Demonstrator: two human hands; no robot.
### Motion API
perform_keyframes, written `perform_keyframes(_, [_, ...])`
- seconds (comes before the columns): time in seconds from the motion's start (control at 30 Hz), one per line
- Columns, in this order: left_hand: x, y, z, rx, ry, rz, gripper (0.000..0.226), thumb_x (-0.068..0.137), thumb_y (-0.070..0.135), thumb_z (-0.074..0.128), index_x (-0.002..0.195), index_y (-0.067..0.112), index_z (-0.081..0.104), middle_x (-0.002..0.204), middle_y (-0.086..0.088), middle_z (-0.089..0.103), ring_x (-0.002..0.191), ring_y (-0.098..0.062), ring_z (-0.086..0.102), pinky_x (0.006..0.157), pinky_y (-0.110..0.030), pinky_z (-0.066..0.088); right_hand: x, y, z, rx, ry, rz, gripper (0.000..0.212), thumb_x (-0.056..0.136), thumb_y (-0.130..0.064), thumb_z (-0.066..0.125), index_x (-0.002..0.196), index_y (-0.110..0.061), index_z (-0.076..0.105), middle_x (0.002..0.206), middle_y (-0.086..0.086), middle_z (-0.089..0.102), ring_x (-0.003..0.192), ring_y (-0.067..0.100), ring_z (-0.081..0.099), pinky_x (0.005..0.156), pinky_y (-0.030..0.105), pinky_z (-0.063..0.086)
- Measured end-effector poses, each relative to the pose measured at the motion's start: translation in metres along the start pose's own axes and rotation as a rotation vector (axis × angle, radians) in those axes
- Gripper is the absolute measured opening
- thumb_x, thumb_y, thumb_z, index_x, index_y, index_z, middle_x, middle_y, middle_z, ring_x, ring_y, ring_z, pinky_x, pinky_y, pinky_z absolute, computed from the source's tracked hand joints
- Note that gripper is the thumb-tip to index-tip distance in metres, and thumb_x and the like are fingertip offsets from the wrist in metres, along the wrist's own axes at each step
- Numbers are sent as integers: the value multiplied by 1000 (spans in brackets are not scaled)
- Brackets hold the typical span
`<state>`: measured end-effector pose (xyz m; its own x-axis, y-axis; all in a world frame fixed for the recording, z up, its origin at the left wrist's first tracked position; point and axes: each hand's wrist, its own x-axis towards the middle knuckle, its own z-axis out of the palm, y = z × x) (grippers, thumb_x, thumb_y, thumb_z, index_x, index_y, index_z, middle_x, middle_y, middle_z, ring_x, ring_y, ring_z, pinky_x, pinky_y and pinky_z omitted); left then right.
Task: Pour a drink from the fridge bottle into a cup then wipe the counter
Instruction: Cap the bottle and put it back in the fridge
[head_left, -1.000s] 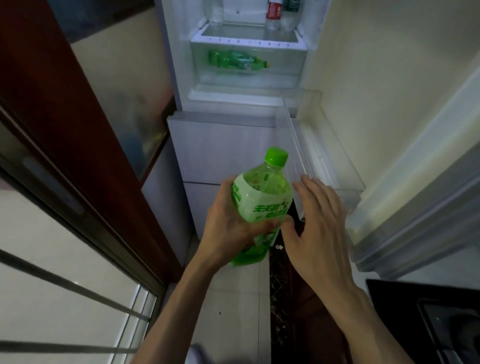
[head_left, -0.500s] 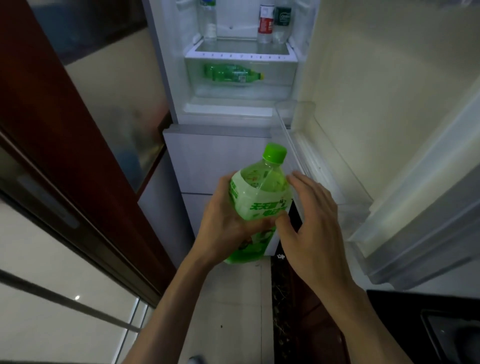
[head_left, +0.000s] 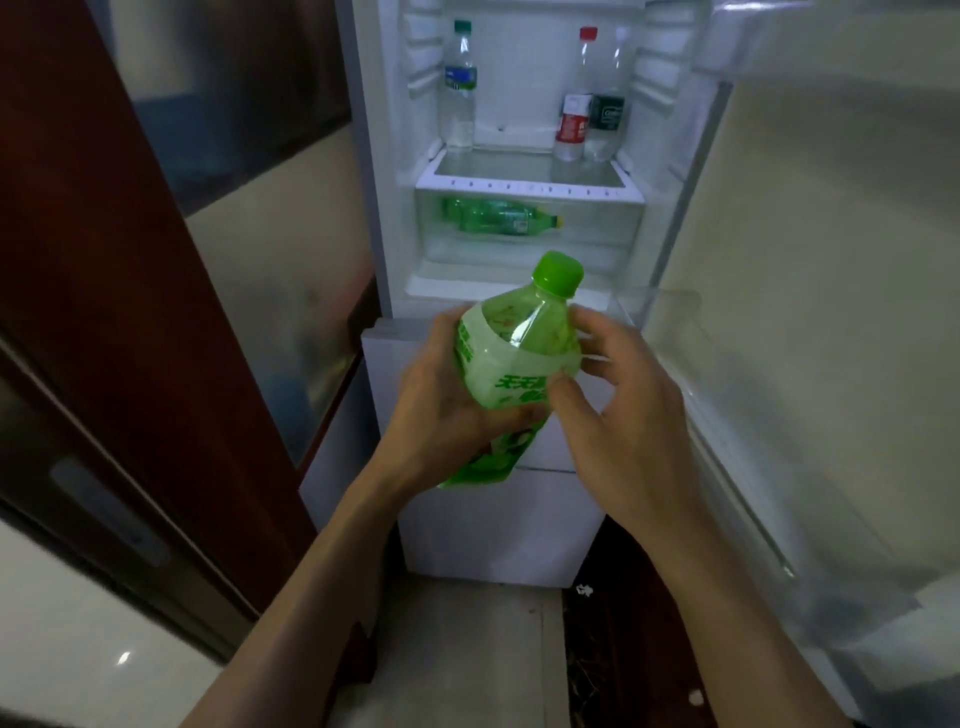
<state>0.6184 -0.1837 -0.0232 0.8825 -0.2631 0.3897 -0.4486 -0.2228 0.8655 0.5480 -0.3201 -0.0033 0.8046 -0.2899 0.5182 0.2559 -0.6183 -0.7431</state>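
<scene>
While our left hand (head_left: 447, 410) wraps the green bottle (head_left: 519, 358) at the label, our right hand (head_left: 623, 415) curls round its shoulder, thumb on the label; both grip. Bottle held tilted before the open fridge (head_left: 384, 156), cap (head_left: 558, 270) on. Judgement: thin plastic, seemingly well filled, so fairly heavy, perhaps cold and slick; hold mid-body. Count: one in hand, three upright bottles (head_left: 460, 93) on the shelf (head_left: 519, 184), one lying bottle (head_left: 498, 215) in the drawer (head_left: 597, 244). No cup visible.
</scene>
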Motion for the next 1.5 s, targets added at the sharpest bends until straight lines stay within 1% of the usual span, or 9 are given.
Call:
perform_keyframes(0.17, [63,-14,-29,-38,-14,24,85,55,22,94,125,23,46,108,17,63,98,7,61,80,-14,51,58,-12,35,32,55,10,41,84,-19,60,125,-21,59,116,-7,63,106,7,62,89,18,50])
perform_keyframes(0.33, [129,-17,-56,13,-4,153,81,54,27,93,120,29,46,111,12,63,100,1,61,84,-22,54,121,-24,58,47,104,46,30,87,-14,64,116,-24,62,112,-7,65,101,3,63,87,16,51])
perform_keyframes(0.5, [189,-12,-71,52,-13,248,88,56,33,92,130,27,44,118,10,61,104,-1,59,85,-12,48,175,-38,67,86,174,34,23,88,-16,65,107,-29,61,105,-8,66,94,1,63,80,9,48])
perform_keyframes(0.63, [232,-6,-69,21,40,316,81,56,30,93,123,31,46,116,10,62,105,-3,61,86,-17,50,216,-42,64,93,193,16,19,88,-19,65,102,-30,62,99,-12,66,87,-6,62,70,2,44])
perform_keyframes(0.8, [285,1,-62,14,59,401,89,53,21,94,127,25,46,119,5,60,107,-9,61,91,-31,52,264,-39,55,124,212,-52,19,87,-18,64,105,-23,66,96,-12,68,88,-2,63,74,5,47])
perform_keyframes(0.97, [330,20,-49,8,88,467,89,54,18,95,128,27,45,120,6,59,108,-9,60,89,-34,54,308,-32,39,171,247,-119,22,87,-22,65,109,-24,67,98,-12,68,91,-2,63,76,8,48])
perform_keyframes(1.1, [362,48,-44,9,87,572,87,56,18,94,129,26,45,121,9,57,111,-11,59,89,-33,55,332,-37,26,199,366,-245,19,87,-27,63,103,-38,60,99,-18,66,94,-2,62,76,9,49])
perform_keyframes(1.3, [398,88,-39,-55,16,736,88,60,10,91,133,12,42,127,1,54,118,-17,55,94,-37,53,357,-48,13,202,557,-434,28,83,-25,56,110,-32,60,107,-10,66,99,5,64,82,17,51])
perform_keyframes(1.5, [454,115,-33,-41,-12,865,93,61,10,91,136,13,37,135,-5,48,124,-25,50,98,-46,49,392,-53,0,210,670,-494,31,85,-20,56,114,-29,61,110,-7,66,104,9,62,87,23,50])
